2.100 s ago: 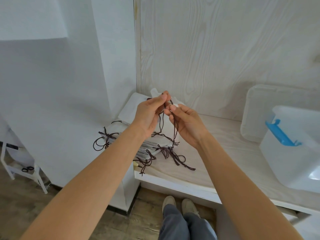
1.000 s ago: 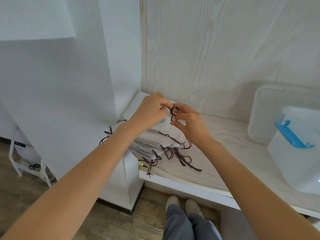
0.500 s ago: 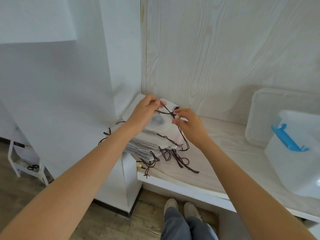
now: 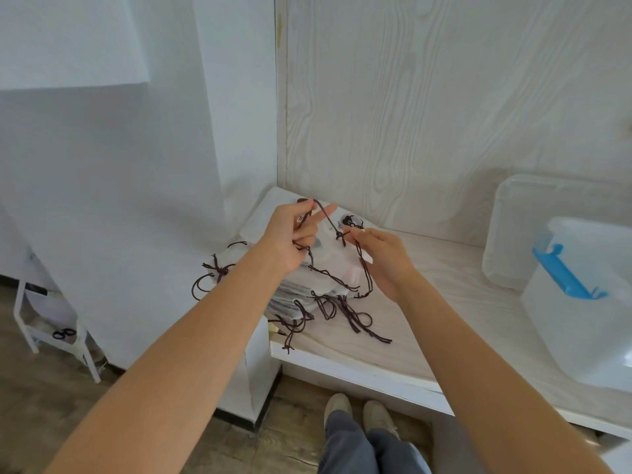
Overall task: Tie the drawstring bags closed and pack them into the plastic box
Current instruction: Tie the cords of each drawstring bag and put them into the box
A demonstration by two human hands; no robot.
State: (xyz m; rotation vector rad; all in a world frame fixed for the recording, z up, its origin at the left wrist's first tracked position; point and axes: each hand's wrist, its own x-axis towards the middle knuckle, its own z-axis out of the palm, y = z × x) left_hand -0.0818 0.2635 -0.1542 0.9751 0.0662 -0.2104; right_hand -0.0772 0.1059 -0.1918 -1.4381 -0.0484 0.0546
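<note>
Left hand (image 4: 290,236) is gripping the dark drawstring (image 4: 327,218), apparently looped over a raised finger. Right hand (image 4: 384,256) is pinching the knot end, arms converging. Both are hovering over the bag stack (image 4: 307,289) on the tabletop (image 4: 444,319); plastic box (image 4: 581,302) is sitting right.

Both arms reach forward; left hand (image 4: 290,234) and right hand (image 4: 386,258) pinch (fingers curled).
</note>
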